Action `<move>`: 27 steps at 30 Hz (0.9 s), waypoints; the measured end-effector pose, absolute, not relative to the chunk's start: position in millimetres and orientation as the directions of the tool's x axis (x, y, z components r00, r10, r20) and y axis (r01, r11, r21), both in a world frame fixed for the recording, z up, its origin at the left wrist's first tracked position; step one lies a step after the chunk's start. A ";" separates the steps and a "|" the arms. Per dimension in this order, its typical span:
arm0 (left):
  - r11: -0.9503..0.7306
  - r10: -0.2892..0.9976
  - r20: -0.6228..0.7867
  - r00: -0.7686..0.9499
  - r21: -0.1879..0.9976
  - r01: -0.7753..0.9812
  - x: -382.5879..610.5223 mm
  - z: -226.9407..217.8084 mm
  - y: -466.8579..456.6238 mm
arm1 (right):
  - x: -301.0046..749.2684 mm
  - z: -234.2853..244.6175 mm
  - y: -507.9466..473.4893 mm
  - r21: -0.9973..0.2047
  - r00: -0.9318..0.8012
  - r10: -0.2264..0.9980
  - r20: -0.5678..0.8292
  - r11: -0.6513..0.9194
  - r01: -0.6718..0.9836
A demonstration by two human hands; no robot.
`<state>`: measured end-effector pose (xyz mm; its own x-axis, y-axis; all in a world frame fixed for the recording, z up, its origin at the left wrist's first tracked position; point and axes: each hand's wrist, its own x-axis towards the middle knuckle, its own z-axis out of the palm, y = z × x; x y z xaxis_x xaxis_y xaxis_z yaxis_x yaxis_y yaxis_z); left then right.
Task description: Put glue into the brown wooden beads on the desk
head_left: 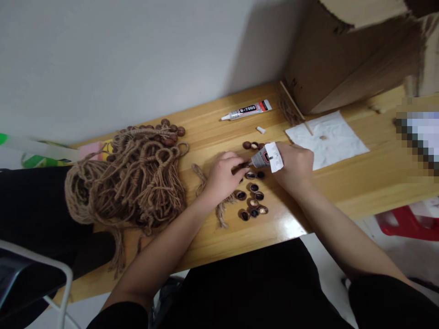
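My right hand [294,165] grips a glue tube [261,158], its rolled white end sticking out past the fingers. The tube's tip points down at a small brown nutshell [244,164] pinched in the fingertips of my left hand [225,176]. Whether tip and shell touch is too small to tell. Several dark, hollow half nutshells [254,188] lie on the table below my hands, and a few more shells [254,145] sit just beyond. Partly under my left hand and wrist lies a piece of knotted jute cord [221,212].
A big heap of braided jute rope [137,183] fills the left, with round brown nuts [168,130] behind. A second glue tube [247,110] and white cap [261,130] lie near the wall. At right are a stick [291,100], white tissue [329,139] and cardboard box [346,59].
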<state>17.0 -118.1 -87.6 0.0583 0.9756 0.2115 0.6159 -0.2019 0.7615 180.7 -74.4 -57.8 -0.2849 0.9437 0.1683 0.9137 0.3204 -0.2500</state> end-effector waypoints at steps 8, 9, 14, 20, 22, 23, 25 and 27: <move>-0.216 0.973 0.217 0.077 0.741 0.636 16.5 -88.9 -117.4 | 181.7 -60.2 -74.0 -0.257 -0.271 0.942 0.197 0.316 0.913; -0.216 0.973 0.217 0.078 0.740 0.637 16.5 -88.8 -117.5 | 181.7 -60.1 -73.9 -0.256 -0.271 0.941 0.202 0.318 0.913; -0.222 0.972 0.223 0.079 0.744 0.630 16.7 -88.1 -117.7 | 180.2 -56.7 -73.9 -0.266 -0.267 0.946 0.186 0.310 0.913; -0.213 0.974 0.215 0.074 0.749 0.628 17.1 -87.7 -117.9 | 180.5 -56.7 -74.4 -0.267 -0.263 0.948 0.179 0.305 0.914; -0.211 0.974 0.214 0.073 0.747 0.630 17.2 -87.8 -117.9 | 181.2 -57.4 -74.2 -0.262 -0.264 0.949 0.173 0.303 0.916; -0.213 0.973 0.217 0.072 0.746 0.631 17.2 -87.9 -117.9 | 181.4 -57.5 -74.1 -0.260 -0.265 0.949 0.170 0.302 0.917; -0.218 0.972 0.225 0.072 0.743 0.633 17.3 -88.0 -117.9 | 181.2 -56.9 -74.0 -0.258 -0.267 0.949 0.166 0.303 0.918; -0.225 0.970 0.229 0.076 0.742 0.632 17.3 -88.1 -117.9 | 180.3 -55.6 -74.2 -0.255 -0.263 0.952 0.158 0.297 0.920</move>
